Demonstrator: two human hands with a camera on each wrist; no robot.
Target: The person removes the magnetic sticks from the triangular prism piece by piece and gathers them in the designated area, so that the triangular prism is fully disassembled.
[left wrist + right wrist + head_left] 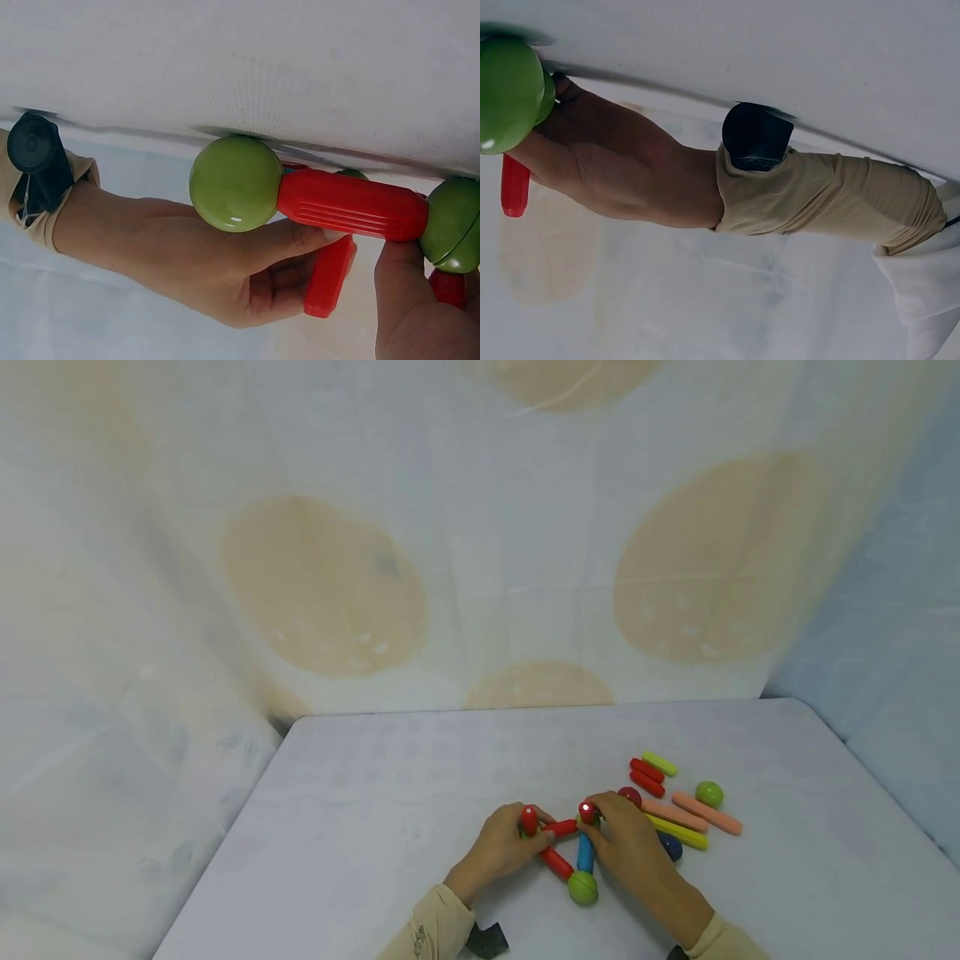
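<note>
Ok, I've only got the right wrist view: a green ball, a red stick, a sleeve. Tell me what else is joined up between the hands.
Observer: In the head view, a blue stick runs up from the near green ball.
Operator: Now give me the grips.
Observer: The left hand pinches an upright red stick; the right hand pinches a red piece.
Operator: List the spares.
Observer: Right of the right hand lie two orange sticks, a yellow stick and a loose green ball.
</note>
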